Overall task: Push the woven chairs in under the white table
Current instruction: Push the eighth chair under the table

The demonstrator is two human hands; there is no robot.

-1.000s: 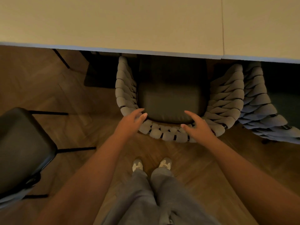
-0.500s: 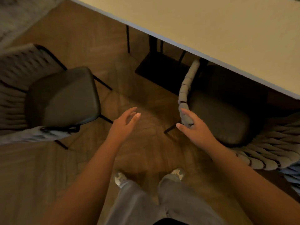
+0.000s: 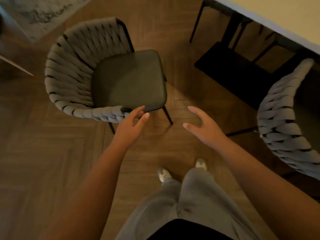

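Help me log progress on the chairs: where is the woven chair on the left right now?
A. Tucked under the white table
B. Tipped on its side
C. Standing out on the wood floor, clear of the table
C: the left woven chair stands upright on the wood floor, apart from the white table, with the left hand by its armrest.

It looked like a home dining area: woven chairs with dark cushioned seats stood by a white table on herringbone wood flooring, a patterned rug nearby.

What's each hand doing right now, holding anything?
Left hand: open, fingers straight, holding nothing, close to the pulled-out woven chair's woven arm; contact unclear.
Right hand: open, fingers spread, holding nothing, over the floor.
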